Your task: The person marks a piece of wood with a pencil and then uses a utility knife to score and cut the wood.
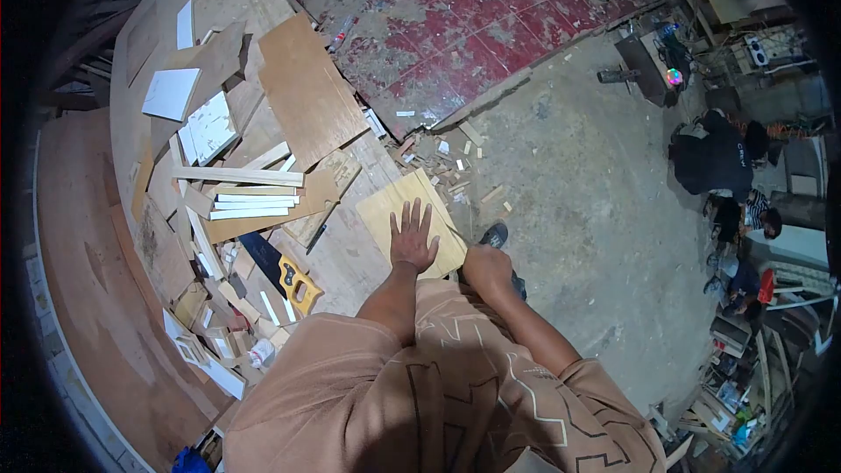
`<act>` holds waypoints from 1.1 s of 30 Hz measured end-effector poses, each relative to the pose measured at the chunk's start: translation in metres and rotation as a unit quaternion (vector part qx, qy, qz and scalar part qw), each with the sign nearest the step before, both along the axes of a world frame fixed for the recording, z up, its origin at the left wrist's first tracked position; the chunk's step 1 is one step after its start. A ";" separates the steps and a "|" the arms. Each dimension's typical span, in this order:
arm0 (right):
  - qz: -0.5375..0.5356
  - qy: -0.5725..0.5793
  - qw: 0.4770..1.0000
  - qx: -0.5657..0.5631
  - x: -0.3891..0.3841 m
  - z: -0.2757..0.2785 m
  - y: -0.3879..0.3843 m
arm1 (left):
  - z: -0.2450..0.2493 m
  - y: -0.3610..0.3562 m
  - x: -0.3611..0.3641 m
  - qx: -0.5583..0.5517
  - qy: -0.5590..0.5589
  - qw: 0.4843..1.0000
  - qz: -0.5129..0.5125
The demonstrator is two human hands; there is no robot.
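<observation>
My left hand (413, 235) lies flat with its fingers spread on a pale wooden board (390, 208) at the table's edge. At the board's right edge, my right hand (487, 268) is closed in a fist; what it holds is mostly hidden beneath it. A narrow strip or line runs along the board's right side towards that fist. On the table to the left lies a hand saw (300, 287) with a yellow handle and dark blade.
The wooden table (337, 254) carries white-edged strips (254, 203), a brown panel (307, 88) and offcuts. Wood scraps (455, 166) litter the concrete floor (569, 210) beyond the table edge. Other people (714, 158) are at the far right, near piled material.
</observation>
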State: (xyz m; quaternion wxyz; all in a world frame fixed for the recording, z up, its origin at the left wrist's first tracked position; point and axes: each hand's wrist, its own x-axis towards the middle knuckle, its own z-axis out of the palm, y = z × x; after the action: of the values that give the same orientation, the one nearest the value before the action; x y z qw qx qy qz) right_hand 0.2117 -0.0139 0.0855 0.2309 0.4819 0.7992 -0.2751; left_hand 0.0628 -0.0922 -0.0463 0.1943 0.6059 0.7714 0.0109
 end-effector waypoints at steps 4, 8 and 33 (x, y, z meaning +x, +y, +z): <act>-0.045 -0.007 0.998 0.033 0.016 -0.022 0.007 | 0.005 0.002 0.001 -0.011 0.012 1.000 0.010; -0.029 -0.002 0.999 0.035 0.020 -0.012 -0.001 | 0.001 0.002 0.002 -0.005 0.022 1.000 0.008; -0.024 -0.014 0.993 -0.115 0.013 -0.007 0.006 | -0.001 0.004 0.001 -0.029 0.018 0.998 0.051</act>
State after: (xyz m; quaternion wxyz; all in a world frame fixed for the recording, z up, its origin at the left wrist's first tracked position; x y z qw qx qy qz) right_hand 0.2249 -0.0074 0.0784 0.2891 0.4754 0.7470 -0.3637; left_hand 0.0634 -0.0885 -0.0471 0.1970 0.5604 0.8044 -0.0120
